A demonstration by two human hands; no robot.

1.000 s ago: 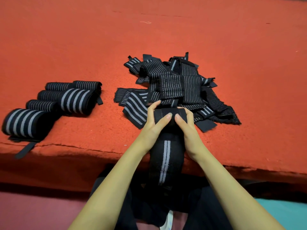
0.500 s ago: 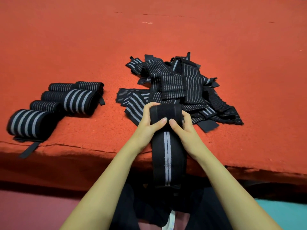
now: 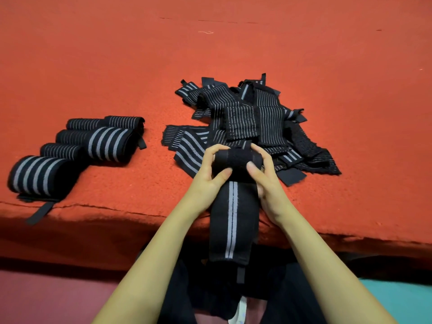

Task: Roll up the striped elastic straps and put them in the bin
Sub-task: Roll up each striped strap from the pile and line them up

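A black elastic strap (image 3: 231, 220) with two grey centre stripes hangs over the near edge of the red surface. Its top end is wound into a small roll held between both hands. My left hand (image 3: 211, 176) grips the roll's left end, and my right hand (image 3: 264, 178) grips its right end. Behind the hands lies a loose pile of unrolled striped straps (image 3: 252, 120). To the left sit several rolled straps (image 3: 77, 150) in a row. No bin is in view.
The red felt-covered table (image 3: 233, 43) stretches far back and to both sides. Its front edge (image 3: 105, 209) runs just under my wrists. A loose strap tab (image 3: 38, 212) hangs over that edge at the left. My dark-clothed lap is below.
The roll in my hands has grown a little thicker and taken up more of the strap; the hanging tail looks shorter. Both hands stayed at the same spot.
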